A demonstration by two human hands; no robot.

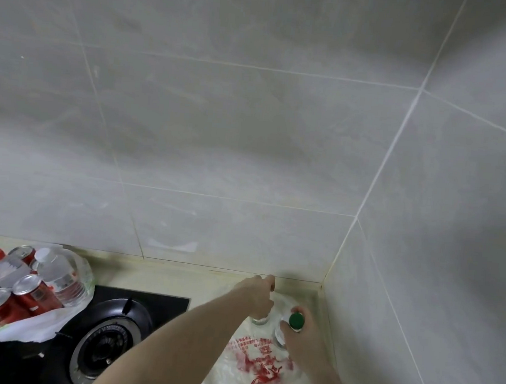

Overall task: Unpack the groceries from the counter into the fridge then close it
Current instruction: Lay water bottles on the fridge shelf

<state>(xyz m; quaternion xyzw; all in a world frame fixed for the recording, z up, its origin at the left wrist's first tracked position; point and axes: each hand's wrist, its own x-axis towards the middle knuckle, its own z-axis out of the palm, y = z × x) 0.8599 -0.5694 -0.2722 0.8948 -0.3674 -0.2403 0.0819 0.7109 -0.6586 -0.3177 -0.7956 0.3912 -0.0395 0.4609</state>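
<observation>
A clear plastic bag with red print (260,373) lies on the counter in the corner by the wall. My left hand (257,298) reaches over it, fingers pinched on the bag's far edge. A clear bottle (260,320) shows just under that hand. My right hand (304,341) is wrapped around a green-capped bottle (296,319) standing in the bag. At the left, a second bag (50,324) holds several red cans (33,292) and water bottles (55,272). The fridge is out of view.
The second bag rests on a black gas stove (104,344), across its left burner. A pale counter (176,280) runs along grey tiled walls (220,127) that meet in a corner at the right, close to my right hand.
</observation>
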